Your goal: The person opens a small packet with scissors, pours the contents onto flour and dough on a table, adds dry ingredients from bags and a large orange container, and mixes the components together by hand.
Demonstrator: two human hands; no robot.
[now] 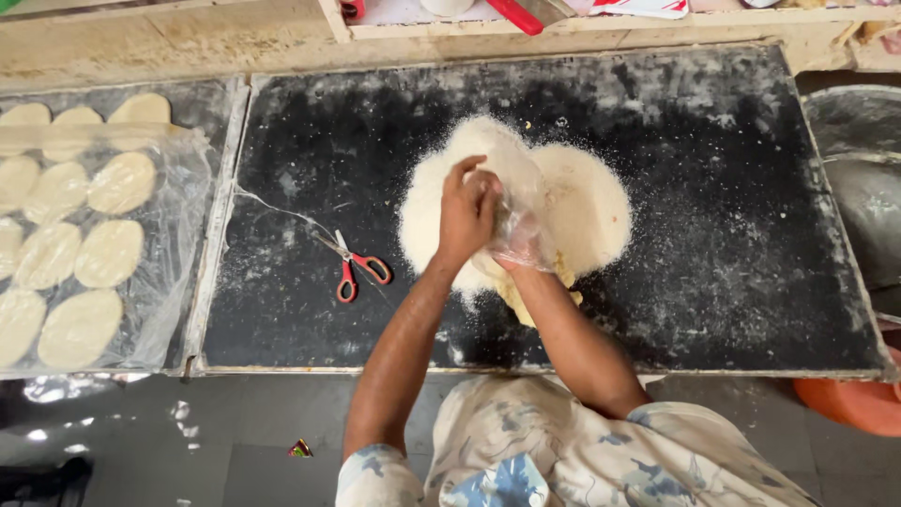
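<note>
A pile of pale flour lies in the middle of a black work slab. My left hand hovers over the pile's left part, fingers curled down onto a clear plastic bag. My right hand is mostly hidden under that bag and grips it from below. A lump of yellowish dough shows beneath my right wrist at the pile's near edge.
Red-handled scissors lie on the slab left of the flour. On the left, several flat dough ovals sit under clear plastic sheet. A wooden ledge runs along the back. A dark metal pan stands at the right edge.
</note>
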